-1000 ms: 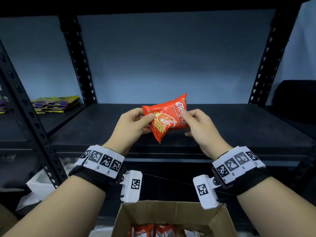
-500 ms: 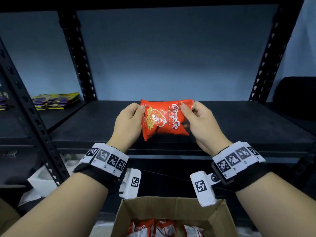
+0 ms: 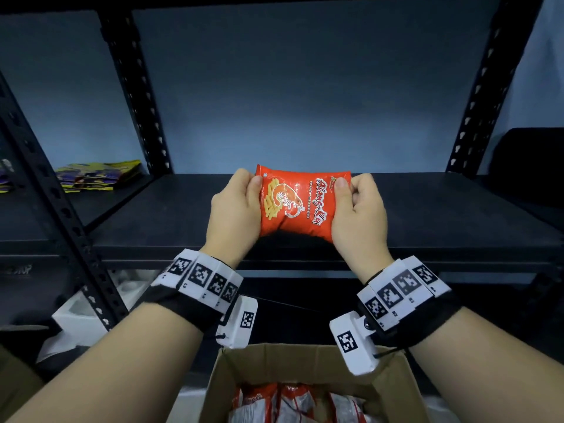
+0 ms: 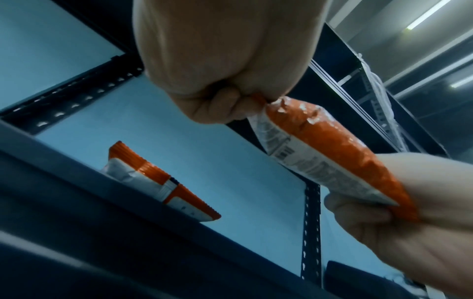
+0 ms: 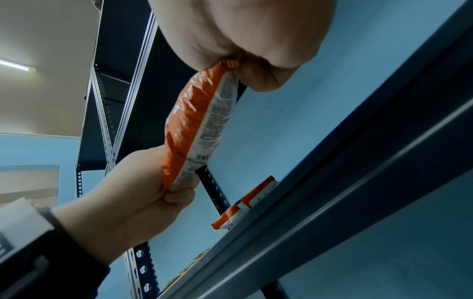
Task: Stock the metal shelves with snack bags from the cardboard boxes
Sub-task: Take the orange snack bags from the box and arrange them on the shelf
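Observation:
A red prawn-cracker snack bag (image 3: 300, 206) hangs level above the front of the black metal shelf (image 3: 442, 215), its printed face toward me. My left hand (image 3: 244, 206) pinches its left edge and my right hand (image 3: 351, 206) pinches its right edge. From below, the left wrist view shows the bag (image 4: 332, 153) stretched between the left hand (image 4: 230, 97) and the right hand (image 4: 409, 222). In the right wrist view the bag (image 5: 194, 125) spans the same two grips. A second orange-and-white bag (image 4: 158, 182) (image 5: 245, 202) lies on the shelf behind, hidden in the head view.
An open cardboard box (image 3: 305, 358) stands below my wrists with several red bags (image 3: 293, 401) inside. Yellow and purple bags (image 3: 97, 175) are stacked on the neighbouring shelf at left. Perforated black uprights (image 3: 137, 96) (image 3: 479, 96) frame the bay. White foam (image 3: 79, 312) lies low left.
The bag has turned from tilted to level with its front facing me. Both hands have carried it a little farther in over the shelf.

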`<state>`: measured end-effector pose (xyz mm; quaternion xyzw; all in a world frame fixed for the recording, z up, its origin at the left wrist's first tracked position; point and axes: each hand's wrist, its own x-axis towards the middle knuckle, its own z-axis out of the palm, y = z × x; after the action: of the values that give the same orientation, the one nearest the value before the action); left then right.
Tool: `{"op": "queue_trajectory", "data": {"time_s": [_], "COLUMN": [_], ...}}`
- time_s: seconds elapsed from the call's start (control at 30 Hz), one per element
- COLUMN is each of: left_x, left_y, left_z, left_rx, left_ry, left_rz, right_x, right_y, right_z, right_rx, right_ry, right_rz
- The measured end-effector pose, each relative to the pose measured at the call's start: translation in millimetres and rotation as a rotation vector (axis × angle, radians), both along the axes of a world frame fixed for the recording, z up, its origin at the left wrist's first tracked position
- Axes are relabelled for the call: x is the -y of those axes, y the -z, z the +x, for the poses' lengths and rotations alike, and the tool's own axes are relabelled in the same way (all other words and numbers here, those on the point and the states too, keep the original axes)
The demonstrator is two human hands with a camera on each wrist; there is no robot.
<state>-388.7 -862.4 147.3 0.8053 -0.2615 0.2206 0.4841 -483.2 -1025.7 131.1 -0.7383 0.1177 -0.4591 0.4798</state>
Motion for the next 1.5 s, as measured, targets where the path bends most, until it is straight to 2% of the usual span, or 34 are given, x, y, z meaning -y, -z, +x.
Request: {"op": "queue_trajectory", "data": {"time_s": [0.2,0.33,0.5,0.6,0.7,0.83,0.97,1.1,1.2,1.3,1.4,1.5], "left_x": [-8.7,-3.9,-1.8,-5.6,-18.2,-45.6,-81.7,-112.0,-126.1,-142.1,-157.2,-162.9], "left_y": [-0.8,0.4,3.9,4.8,-1.1,-3.1,2.3,11.5,20.4,23.7,17.9,15.2], "left_z": [13.4,11.3,8.5,13.1,25.3,48.0,73.8,90.7,96.5,100.2,102.7,103.4], "left_rx": [-0.009,-0.089,-0.065,-0.028,-0.066,-0.164,-0.255,-0.412,-0.545,-0.640,-0.577,-0.569], "left_ry": [0.112,0.163,0.138,0.096,0.132,0.100,-0.009,-0.077,-0.167,-0.250,-0.413,-0.490], "left_rz": [-0.050,-0.152,-0.136,-0.067,-0.075,-0.219,-0.343,-0.386,-0.265,0.003,0.323,0.472], "right_x": [10.2,12.9,16.0,19.2,23.5,21.1,14.5,8.4,7.7,3.6,-4.8,-10.3], "right_y": [-7.7,-7.3,-2.0,-4.7,-4.7,0.6,8.4,12.6,10.7,5.5,-0.4,-7.9], "right_z": [-0.6,1.0,4.6,9.1,15.4,20.3,23.0,26.9,35.6,46.8,58.1,70.1], "right_rx": [0.054,0.082,0.057,-0.002,-0.072,-0.221,-0.334,-0.462,-0.514,-0.550,-0.597,-0.655], "right_ry": [-0.155,-0.136,-0.148,-0.201,-0.276,-0.316,-0.309,-0.306,-0.266,-0.234,-0.244,-0.236], "right_rz": [-0.018,-0.003,0.042,0.040,0.075,-0.002,-0.121,-0.203,-0.221,-0.241,-0.281,-0.317]}}
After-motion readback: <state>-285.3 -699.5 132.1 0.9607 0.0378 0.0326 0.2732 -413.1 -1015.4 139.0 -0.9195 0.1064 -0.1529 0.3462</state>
